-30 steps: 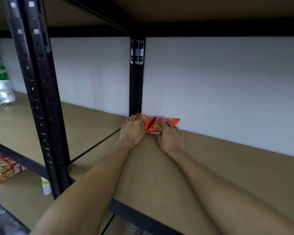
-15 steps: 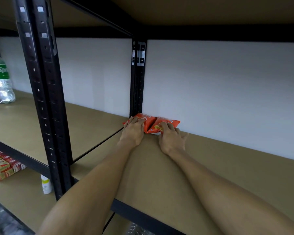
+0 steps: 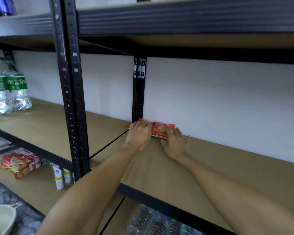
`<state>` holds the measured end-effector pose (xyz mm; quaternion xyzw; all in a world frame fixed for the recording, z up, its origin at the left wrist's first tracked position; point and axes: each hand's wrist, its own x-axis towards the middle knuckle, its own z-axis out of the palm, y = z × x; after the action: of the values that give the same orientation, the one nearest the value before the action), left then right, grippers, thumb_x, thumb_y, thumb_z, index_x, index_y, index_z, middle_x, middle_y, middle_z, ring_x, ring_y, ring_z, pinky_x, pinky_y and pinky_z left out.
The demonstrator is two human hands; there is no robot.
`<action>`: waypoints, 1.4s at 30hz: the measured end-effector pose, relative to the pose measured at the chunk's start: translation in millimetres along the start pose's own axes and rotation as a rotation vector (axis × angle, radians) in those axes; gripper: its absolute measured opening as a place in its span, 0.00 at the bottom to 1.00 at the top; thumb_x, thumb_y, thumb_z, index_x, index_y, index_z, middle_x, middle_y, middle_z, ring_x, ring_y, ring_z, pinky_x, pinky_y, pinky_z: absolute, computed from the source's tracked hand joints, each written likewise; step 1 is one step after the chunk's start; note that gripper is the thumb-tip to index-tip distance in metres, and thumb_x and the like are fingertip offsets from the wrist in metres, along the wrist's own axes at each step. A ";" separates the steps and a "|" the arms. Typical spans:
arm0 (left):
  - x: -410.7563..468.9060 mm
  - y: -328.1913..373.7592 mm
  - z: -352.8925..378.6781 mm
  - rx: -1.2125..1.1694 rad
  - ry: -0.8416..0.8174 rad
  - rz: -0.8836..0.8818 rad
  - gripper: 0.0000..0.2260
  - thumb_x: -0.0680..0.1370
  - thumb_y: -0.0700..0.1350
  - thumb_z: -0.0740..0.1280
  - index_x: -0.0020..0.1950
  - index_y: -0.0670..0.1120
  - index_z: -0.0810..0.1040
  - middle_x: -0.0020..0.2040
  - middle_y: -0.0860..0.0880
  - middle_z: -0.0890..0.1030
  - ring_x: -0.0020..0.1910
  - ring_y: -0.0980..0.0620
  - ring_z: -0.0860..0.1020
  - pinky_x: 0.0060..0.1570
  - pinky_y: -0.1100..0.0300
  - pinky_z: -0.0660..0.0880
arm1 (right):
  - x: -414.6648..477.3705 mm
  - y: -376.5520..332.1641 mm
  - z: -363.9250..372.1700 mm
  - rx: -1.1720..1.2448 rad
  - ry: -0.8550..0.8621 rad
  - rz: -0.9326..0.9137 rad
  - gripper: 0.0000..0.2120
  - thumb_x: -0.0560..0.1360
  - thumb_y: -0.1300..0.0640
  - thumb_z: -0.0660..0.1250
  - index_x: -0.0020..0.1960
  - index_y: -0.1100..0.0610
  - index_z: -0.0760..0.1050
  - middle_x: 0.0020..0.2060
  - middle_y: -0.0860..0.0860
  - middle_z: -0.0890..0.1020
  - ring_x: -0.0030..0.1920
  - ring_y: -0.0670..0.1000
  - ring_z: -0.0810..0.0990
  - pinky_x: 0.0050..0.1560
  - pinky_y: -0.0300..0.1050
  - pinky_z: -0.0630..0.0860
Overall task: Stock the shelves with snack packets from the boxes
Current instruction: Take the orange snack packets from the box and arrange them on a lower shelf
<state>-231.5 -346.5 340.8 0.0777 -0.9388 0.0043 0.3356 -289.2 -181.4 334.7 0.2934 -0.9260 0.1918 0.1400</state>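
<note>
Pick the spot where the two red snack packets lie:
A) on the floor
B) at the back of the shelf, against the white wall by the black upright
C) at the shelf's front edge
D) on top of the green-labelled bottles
B: the red snack packets lie at the back of the shelf, against the white wall beside the black upright, with the left hand and right hand touching them.

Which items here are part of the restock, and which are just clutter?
Job: left snack packet, under left hand; right snack packet, touched by right hand; shelf board they lie on.
Lying about: Sprite bottles, red boxes, small white bottles, clear bottles below, bowl.
</note>
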 end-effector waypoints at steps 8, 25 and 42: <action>-49.6 85.1 -93.7 -0.003 -0.111 0.122 0.15 0.84 0.49 0.54 0.61 0.46 0.77 0.62 0.46 0.80 0.63 0.44 0.76 0.65 0.48 0.65 | -108.5 20.6 -103.2 0.129 0.040 0.076 0.16 0.80 0.52 0.58 0.67 0.51 0.71 0.60 0.55 0.79 0.61 0.59 0.77 0.56 0.52 0.76; -159.6 354.5 -217.0 -0.258 -0.230 0.358 0.17 0.84 0.52 0.53 0.54 0.46 0.79 0.50 0.41 0.83 0.50 0.39 0.81 0.49 0.51 0.74 | -362.0 137.2 -286.2 0.073 0.203 0.352 0.17 0.80 0.42 0.56 0.43 0.49 0.78 0.38 0.55 0.82 0.45 0.59 0.80 0.46 0.50 0.77; -295.4 600.1 -121.6 -0.515 -0.749 0.682 0.16 0.84 0.52 0.55 0.40 0.48 0.72 0.43 0.43 0.80 0.48 0.40 0.79 0.43 0.51 0.74 | -632.5 296.9 -256.2 0.161 0.219 0.834 0.22 0.79 0.41 0.58 0.33 0.54 0.71 0.32 0.53 0.79 0.38 0.57 0.79 0.41 0.51 0.75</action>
<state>-19.1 295.9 275.1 -0.3181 -0.9364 -0.1445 -0.0323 69.8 464.3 245.7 -0.1178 -0.9270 0.3336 0.1247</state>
